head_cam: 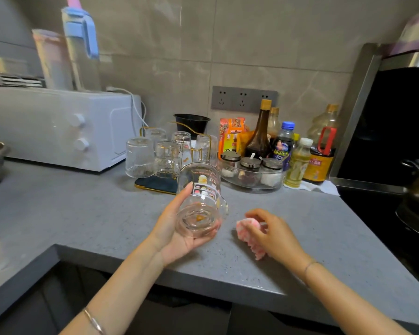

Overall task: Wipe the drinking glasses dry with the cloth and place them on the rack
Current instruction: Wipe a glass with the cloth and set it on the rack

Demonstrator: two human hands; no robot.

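Grey counter: left hand grips a tilted glass, right hand clutches the cloth (wiping seemingly finished); next, rack at eleven o'clock.

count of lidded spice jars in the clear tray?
3, side by side in the clear tray: left jar, middle jar, right jar. No fourth shows, though one could hide behind.

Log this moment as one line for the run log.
left hand: holds printed glass, tilted | right hand: holds pink cloth, apart from glass | rack: upturned glasses on it
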